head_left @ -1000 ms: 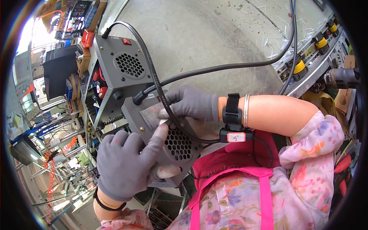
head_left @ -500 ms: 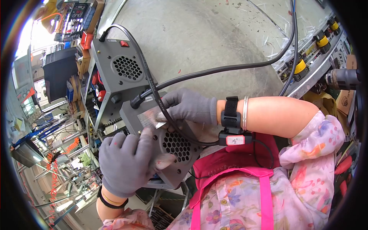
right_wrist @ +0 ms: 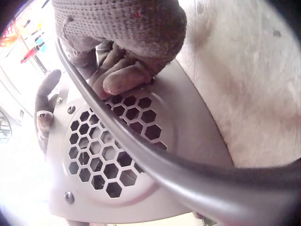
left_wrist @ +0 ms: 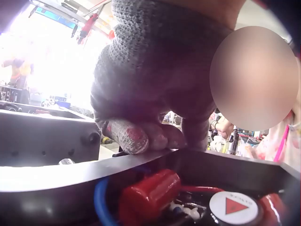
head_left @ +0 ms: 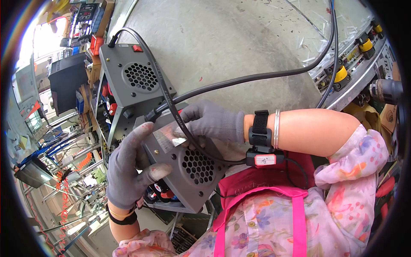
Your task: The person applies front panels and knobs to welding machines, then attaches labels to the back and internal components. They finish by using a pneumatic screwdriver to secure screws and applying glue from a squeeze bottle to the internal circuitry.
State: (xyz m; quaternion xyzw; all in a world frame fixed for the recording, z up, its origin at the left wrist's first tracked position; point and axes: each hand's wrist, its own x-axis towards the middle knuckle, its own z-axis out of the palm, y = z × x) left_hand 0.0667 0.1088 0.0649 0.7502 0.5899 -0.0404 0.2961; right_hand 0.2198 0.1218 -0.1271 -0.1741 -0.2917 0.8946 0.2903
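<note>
In the head view, the grey box (head_left: 184, 188) sits in front of you, slightly left, its panel facing up. Your right hand (head_left: 212, 122) comes in from the right and pinches a silvery label (head_left: 165, 138) between thumb and fingers at its right side, on the panel's far part. Your left hand (head_left: 127, 171) straddles the box's left edge, thumb and forefinger spread wide, thumb lying on the panel. A second box (head_left: 113, 68) stands farther left, and its black cable (head_left: 160, 75) runs across your right hand.

In the left wrist view, your left fingers bend onto the box's rim; inside are a red cylinder (left_wrist: 149, 195) and a blue wire (left_wrist: 100, 200).

In the right wrist view, your curled right fingertips touch the panel just beyond the honeycomb grille (right_wrist: 106, 147), which the cable crosses; the label's hold is hidden there.
</note>
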